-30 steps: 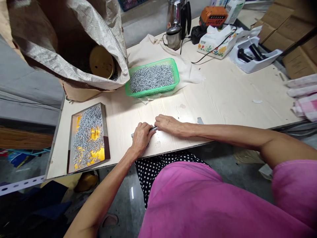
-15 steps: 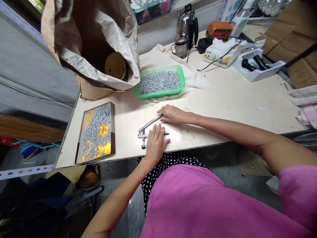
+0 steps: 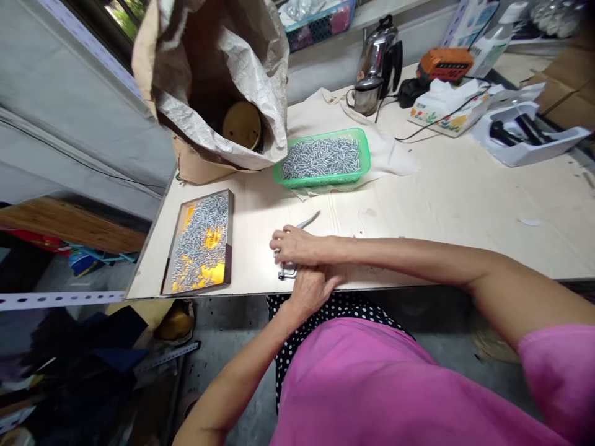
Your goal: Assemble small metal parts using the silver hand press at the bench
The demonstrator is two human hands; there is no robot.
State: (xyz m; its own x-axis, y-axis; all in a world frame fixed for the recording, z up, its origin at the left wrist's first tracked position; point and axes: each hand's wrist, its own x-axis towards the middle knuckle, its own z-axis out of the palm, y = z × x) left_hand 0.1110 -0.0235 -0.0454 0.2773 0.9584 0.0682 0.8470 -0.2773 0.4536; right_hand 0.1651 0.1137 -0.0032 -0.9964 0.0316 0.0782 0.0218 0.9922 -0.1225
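Note:
A small metal hand-lever tool (image 3: pixel 307 221) lies near the table's front edge, with its long handle slanting out to the upper right. My right hand (image 3: pixel 300 246) is over the tool's head, fingers bent downward; whatever they pinch is hidden. Below it, my left hand (image 3: pixel 309 291) rests at the table edge beside the tool, its fingers covered by the right hand and its thumb sticking out to the right. To the left stands a shallow tray (image 3: pixel 229 238) of small silvery metal pins (image 3: pixel 199 232) over yellow sheet. Behind the hands is a green plastic basket (image 3: pixel 320 182) full of similar pins.
A large open paper-and-plastic sack (image 3: pixel 260 68) stands at the back left, with a round tan container (image 3: pixel 242 126) inside. Farther right are a metal kettle (image 3: pixel 379 49), a metal cup (image 3: pixel 367 96), a tissue pack (image 3: pixel 439 111), an orange battery (image 3: pixel 445 64) and a white tray (image 3: pixel 515 148).
My right hand has let go of the long handle and moved down to the tool's head, over my left fingers. The camera view has shifted, so the table's things appear farther right.

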